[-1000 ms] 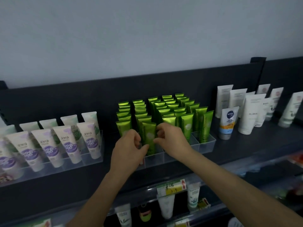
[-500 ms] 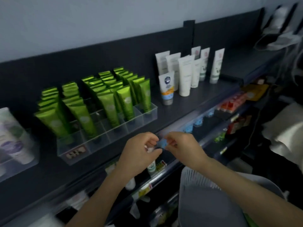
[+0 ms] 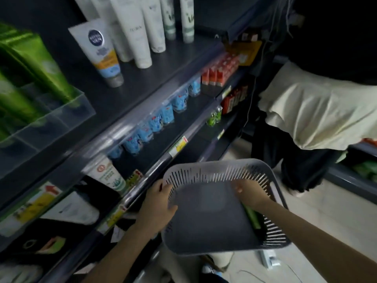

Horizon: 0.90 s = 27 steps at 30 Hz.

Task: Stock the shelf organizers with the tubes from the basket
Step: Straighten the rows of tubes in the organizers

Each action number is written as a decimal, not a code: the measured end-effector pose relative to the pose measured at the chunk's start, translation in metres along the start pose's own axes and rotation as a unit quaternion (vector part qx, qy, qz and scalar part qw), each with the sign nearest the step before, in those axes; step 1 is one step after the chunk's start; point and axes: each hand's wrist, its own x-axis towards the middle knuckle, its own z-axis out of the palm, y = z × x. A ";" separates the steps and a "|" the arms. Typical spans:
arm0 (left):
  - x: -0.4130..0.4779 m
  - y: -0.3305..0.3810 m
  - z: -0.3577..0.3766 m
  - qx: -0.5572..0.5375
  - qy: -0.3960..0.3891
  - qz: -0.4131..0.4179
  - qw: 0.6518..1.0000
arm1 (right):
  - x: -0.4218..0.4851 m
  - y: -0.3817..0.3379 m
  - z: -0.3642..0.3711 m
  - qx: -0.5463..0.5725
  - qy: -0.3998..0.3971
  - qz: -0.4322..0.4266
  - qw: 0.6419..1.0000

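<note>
A grey slotted basket [image 3: 208,219] hangs low in front of the shelves. My left hand [image 3: 156,205] grips its left rim, thumb inside. My right hand [image 3: 245,190], blurred with fingers apart, is inside the basket near the far right wall. One green tube [image 3: 252,219] lies along the basket's right side, partly under my right wrist. At the upper left stands the clear shelf organizer [image 3: 61,117] with several upright green tubes [image 3: 38,58] in its compartments.
White tubes [image 3: 134,31] and a blue-capped sunscreen tube [image 3: 102,52] stand on the top shelf right of the organizer. Lower shelves hold blue tubes [image 3: 161,119] and red boxes [image 3: 220,72]. A person in a pale shirt [image 3: 318,115] stands at the right.
My view has swung down and right from the organizer to the basket. Both hands dropped from the shelf edge; the left took the basket's rim and the right went inside it.
</note>
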 end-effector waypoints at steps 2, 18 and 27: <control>0.002 -0.001 0.017 -0.011 0.007 -0.021 1.000 | 0.008 0.024 0.026 -0.020 -0.038 0.021 0.999; 0.009 -0.020 0.074 -0.082 0.091 -0.049 0.991 | 0.045 0.101 0.126 -0.029 -0.077 0.241 0.967; 0.010 -0.021 0.075 -0.097 0.096 -0.048 0.990 | 0.050 0.067 0.132 0.030 -0.095 0.199 0.975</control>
